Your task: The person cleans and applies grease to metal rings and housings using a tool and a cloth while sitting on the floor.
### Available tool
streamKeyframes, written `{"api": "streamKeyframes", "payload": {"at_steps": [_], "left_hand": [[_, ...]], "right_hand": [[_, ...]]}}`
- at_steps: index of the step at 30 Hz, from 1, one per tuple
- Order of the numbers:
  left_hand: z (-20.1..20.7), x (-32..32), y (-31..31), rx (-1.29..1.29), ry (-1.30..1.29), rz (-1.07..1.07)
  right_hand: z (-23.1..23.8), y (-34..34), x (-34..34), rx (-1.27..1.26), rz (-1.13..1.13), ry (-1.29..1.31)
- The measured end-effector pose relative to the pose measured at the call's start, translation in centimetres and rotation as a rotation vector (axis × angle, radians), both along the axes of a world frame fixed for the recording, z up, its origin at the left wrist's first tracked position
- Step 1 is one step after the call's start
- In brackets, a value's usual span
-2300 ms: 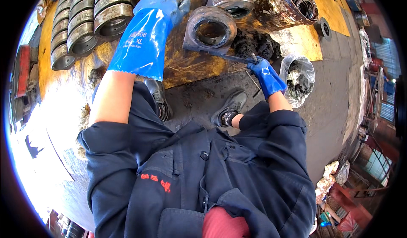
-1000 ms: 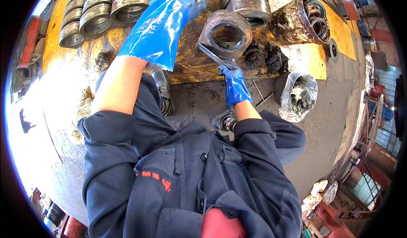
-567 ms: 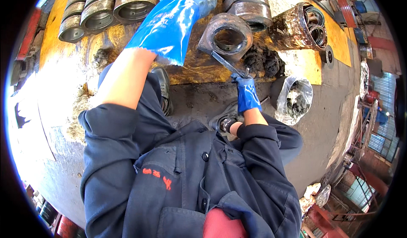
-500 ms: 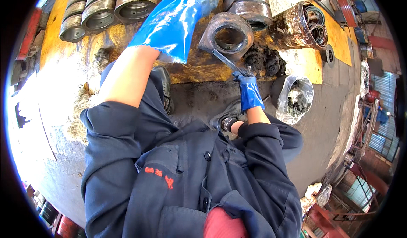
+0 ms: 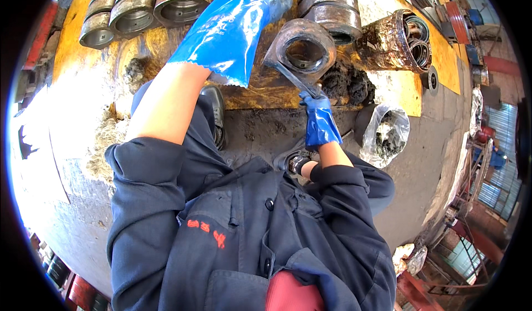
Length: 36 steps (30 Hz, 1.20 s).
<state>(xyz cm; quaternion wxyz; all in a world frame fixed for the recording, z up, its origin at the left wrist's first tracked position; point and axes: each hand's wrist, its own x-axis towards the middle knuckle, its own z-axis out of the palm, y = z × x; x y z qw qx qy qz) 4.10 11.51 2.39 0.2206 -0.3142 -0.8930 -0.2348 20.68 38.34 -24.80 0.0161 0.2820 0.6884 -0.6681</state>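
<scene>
My left hand (image 5: 252, 11), in a long blue rubber glove, reaches to the top of the view. Its grey-stained fingertips are beside the upper left of a greasy metal ring (image 5: 328, 47); their grip is mostly hidden. The thick-walled ring has a round bore facing me and dark grime on its surface. My right hand (image 5: 318, 114), also gloved in blue, is closed round the near end of a flat metal scraper (image 5: 293, 79). The scraper slants up and left, its far end at the ring's lower left edge.
Rows of stacked metal rings (image 5: 132, 17) stand at the far left, and another stack (image 5: 332, 14) behind the ring. A rusty bucket (image 5: 382, 45) holds smaller rings. Black sludge (image 5: 346, 83) lies beside a bag-lined container (image 5: 388, 131). My shoes flank the yellow board's near edge.
The scraper's tip has slid left along the ring's lower edge, and my right hand has shifted slightly left and up. My left hand stays beside the ring.
</scene>
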Motion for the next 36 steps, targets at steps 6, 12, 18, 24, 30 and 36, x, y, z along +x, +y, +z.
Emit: {"api": "streamKeyframes", "payload": {"at_steps": [6,12,18,24,30,36], "left_hand": [[1.7,-0.4,2.2,-0.227,-0.394,0.178],[1.0,-1.0,1.8,-0.254,-0.411,0.288],[-1.1,-1.7,0.0,-0.134,-0.273,0.143],[0.5,-1.3,3.2,-0.106,-0.402,0.074],[-2.0,-3.0,3.4,-0.18,-0.374,0.083],[-2.5,-2.7,3.8,-0.229,-0.386,0.082]], "right_hand": [[-0.4,-3.7,-2.7,0.09,-0.007,-0.14],[2.7,-2.9,-4.4,0.046,0.145,-0.184],[20.0,0.5,-2.4,0.21,0.35,-0.396],[27.9,19.6,4.7,0.383,0.053,-0.152],[22.5,29.7,14.5,0.523,-0.403,-0.483],[10.3,27.9,17.4,0.509,-0.659,-0.398]]}}
